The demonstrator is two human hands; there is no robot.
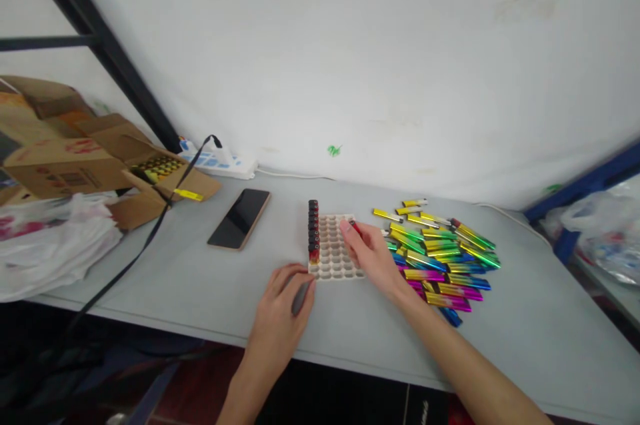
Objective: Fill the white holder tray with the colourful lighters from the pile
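Note:
A cream tray point(340, 273) with rows of round holes lies on the table. Along its left edge stands a column of several upright lighters point(313, 238) with black tops; the nearest has a red and yellow body. My left hand point(283, 302) rests at the tray's near left corner, its curled fingertips and thumb against the corner. Over the tray's right side, my right hand point(373, 255) is closed in a pinch on a lighter point(355, 227), of which only a small red and dark part shows. Beside it spreads a pile of shiny lighters point(443, 255) in yellow, green, blue and magenta.
A black-screened phone point(240, 218) lies left of the tray. Farther left are an open cardboard box point(75, 165), plastic bags point(55, 238), a white power strip point(220, 162) and a hanging black strap point(150, 238). A white wall point(350, 78) stands behind the table.

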